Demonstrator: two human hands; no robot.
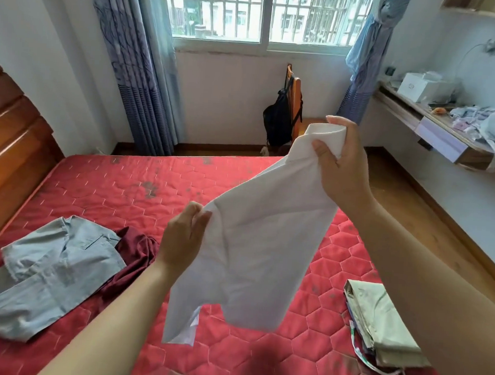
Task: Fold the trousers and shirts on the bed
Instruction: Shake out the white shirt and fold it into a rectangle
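The crumpled white cotton shirt (254, 245) hung mid-frame above the red quilted mattress (119, 185), slanting from the right hand (340, 161) pinching its collar upper right down to the left hand (185, 238) gripping its edge.

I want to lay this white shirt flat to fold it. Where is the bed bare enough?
The bare stretch is the red mattress middle, between the grey garment with maroon cloth on the left and the folded pile at the right edge. Those two sides are crowded.
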